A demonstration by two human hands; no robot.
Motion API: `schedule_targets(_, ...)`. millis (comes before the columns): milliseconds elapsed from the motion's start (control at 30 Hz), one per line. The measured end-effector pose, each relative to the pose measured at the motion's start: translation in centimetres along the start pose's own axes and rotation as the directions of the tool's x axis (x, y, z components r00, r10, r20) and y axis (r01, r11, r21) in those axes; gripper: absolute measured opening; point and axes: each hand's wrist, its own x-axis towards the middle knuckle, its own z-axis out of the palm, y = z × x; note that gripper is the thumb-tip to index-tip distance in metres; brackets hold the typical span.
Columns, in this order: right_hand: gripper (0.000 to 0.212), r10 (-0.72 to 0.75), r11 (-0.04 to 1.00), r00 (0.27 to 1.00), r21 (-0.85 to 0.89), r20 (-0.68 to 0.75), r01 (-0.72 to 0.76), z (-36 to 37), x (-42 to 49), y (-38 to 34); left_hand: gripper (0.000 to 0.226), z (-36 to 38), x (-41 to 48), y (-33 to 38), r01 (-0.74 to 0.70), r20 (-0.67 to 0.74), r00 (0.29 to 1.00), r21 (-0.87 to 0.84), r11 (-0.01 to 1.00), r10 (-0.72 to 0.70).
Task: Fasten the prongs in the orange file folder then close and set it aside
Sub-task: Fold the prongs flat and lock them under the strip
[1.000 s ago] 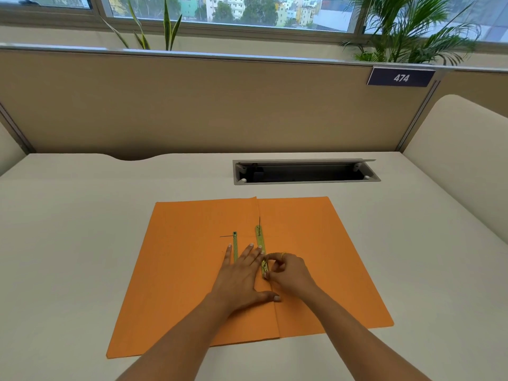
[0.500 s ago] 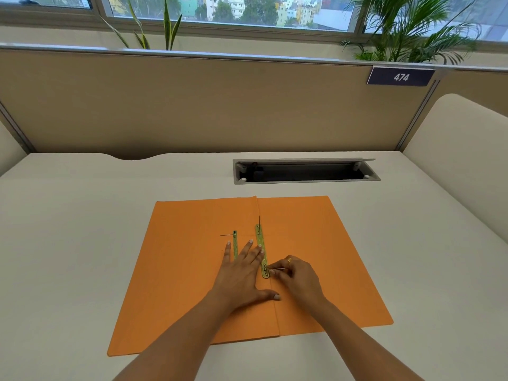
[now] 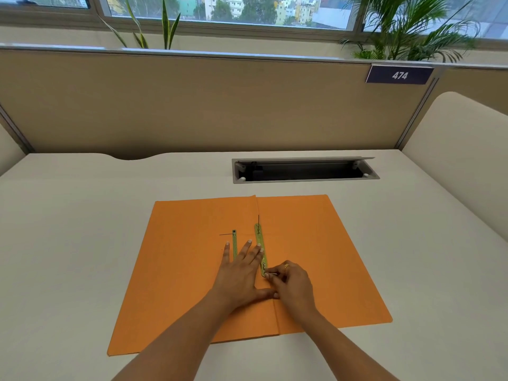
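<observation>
Pinching a prong with right hand fingers, left hand flat, splayed on orange folder

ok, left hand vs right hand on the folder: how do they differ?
The left hand lies flat, fingers spread, pressing the orange folder left of the crease. The right hand is curled, fingertips pinching a thin prong at the near end of the green strip, and wears a ring. Both rest on the open folder, thumbs nearly meeting.

A dark nameplate on the desk partition reads, seemingly, "474" in white
</observation>
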Motion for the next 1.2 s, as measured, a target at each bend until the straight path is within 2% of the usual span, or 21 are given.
schedule_targets(233,0.019,-0.004,0.999,0.998,-0.049,-0.068,0.001,0.9,-0.5,-0.6,0.088,0.0,0.0,0.1,-0.006,-0.005,1.0,0.006,1.0,0.006)
schedule_targets(367,0.018,-0.082,0.994,0.994,-0.078,-0.078,0.076,0.8,-0.8,-0.2,0.086,0.1,-0.1,0.0,-0.005,-0.012,1.0,0.004,1.0,0.006)
schedule_targets(500,0.014,-0.167,0.986,0.986,-0.013,-0.028,0.167,0.2,-0.7,0.6,0.09,0.1,-0.1,0.0,-0.009,-0.019,1.0,0.005,1.0,0.009)
schedule_targets(633,0.009,-0.177,0.984,0.984,0.018,0.016,0.176,-0.6,-0.4,1.3,0.096,0.2,-0.1,0.0,-0.012,-0.027,1.0,0.001,1.0,0.012)
schedule_targets(833,0.01,-0.121,0.987,0.985,0.124,0.125,0.105,-1.5,0.3,1.7,0.102,0.2,-0.1,-0.2,-0.025,-0.01,1.0,0.001,1.0,0.025)
schedule_targets(1067,0.009,-0.057,0.992,0.957,0.128,0.285,0.021,-2.3,1.7,1.9,0.109,0.9,-0.1,-0.4,-0.028,-0.021,0.999,-0.041,0.999,0.027)
schedule_targets(1200,0.01,-0.033,0.995,0.949,0.103,0.313,0.001,-2.5,2.8,1.5,0.111,1.4,-0.1,-0.4,-0.032,-0.037,0.999,-0.07,0.997,0.03)
